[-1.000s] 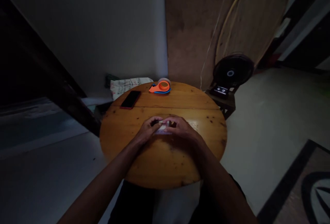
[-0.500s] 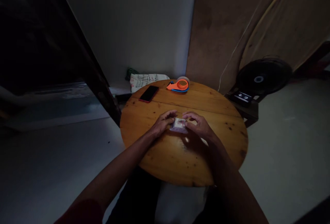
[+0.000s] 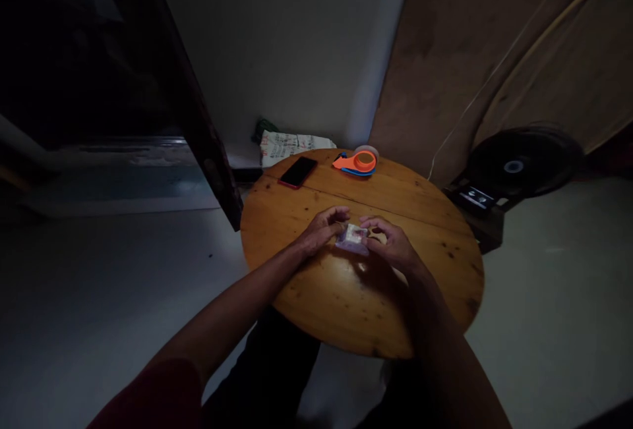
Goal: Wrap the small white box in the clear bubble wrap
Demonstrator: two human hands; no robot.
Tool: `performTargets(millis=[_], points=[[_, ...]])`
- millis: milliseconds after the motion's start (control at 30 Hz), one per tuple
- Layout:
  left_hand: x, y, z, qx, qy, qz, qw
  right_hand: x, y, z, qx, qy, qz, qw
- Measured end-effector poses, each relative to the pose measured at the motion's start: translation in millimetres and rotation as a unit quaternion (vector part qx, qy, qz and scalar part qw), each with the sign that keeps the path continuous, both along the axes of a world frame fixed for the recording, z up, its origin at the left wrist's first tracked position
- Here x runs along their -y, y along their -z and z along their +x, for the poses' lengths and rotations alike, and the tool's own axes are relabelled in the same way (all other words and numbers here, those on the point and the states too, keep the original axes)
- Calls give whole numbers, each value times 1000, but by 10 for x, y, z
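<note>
A small, pale, box-shaped packet (image 3: 353,236), whitish on top with a reddish mark and a purplish front side, is between my hands over the round wooden table (image 3: 316,314). On its left side, my left hand (image 3: 324,227) grips it with the thumb at the near edge and the fingers curled beyond. From the right, my right hand (image 3: 390,242) holds the opposite side, thumb pressed on it and fingers arched. The print on the packet is too small to read.
An orange and blue tape dispenser (image 3: 361,162) lies at the table's far edge, beside a dark phone (image 3: 298,172) with a red edge. Behind them is a printed white sack (image 3: 291,145). To the right stand a round black fan (image 3: 519,164) and a lit screen (image 3: 477,197).
The whole view has shifted, so the table and hands appear slightly further right. Both hands stay at the packet, which is turned a little; the grip looks much the same.
</note>
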State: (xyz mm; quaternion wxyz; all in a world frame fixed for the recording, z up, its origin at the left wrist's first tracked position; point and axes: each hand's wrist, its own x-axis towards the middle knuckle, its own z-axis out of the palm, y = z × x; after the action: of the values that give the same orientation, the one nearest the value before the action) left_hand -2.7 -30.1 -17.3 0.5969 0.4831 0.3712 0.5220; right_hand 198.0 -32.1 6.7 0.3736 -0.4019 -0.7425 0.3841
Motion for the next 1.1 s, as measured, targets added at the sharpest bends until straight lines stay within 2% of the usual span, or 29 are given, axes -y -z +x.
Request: performTargets(millis=[167, 433, 733, 967, 1100], points=[[-11, 16, -6, -10, -6, 4, 1000, -1, -19, 7, 3, 9, 8, 1000], [-14, 31, 1, -16, 1, 2, 1000, -5, -8, -10, 6, -17, -5, 1000], [-1, -8, 19, -35, 5, -12, 999, 15, 21, -82, -17, 15, 5, 1000], [3, 2, 21, -39, 12, -2, 999, -47, 75, -65, -5, 54, 90, 995], [12, -11, 20, -39, 10, -7, 999, -35, 34, -43, -6, 67, 68, 995]])
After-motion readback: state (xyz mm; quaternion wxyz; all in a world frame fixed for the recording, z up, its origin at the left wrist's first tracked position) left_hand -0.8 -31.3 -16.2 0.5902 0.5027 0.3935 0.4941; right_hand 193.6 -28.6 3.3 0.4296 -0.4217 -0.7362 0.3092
